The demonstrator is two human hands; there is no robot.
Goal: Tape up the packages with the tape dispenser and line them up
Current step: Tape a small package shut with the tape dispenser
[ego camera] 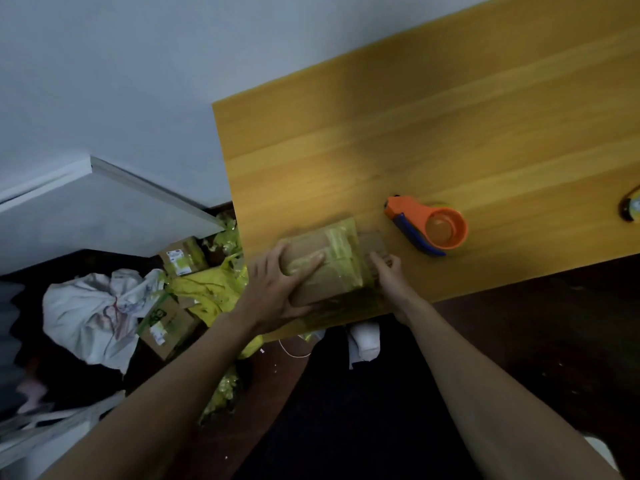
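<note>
A brown cardboard package (pixel 332 261) with yellow-green tape over it lies at the near left corner of the wooden table (pixel 433 133). My left hand (pixel 277 289) holds its left side, fingers spread over the top. At the package's right edge, my right hand (pixel 389 275) has its fingers curled on a loose cardboard flap. The orange and blue tape dispenser (pixel 429 226) lies on the table just right of the package, touched by neither hand.
On the floor left of the table lie several other cardboard boxes (pixel 166 323), yellow plastic wrap (pixel 207 292) and a white bag (pixel 93 310). A small round object (pixel 632 206) sits at the table's right edge. A white board (pixel 104 209) leans by the wall.
</note>
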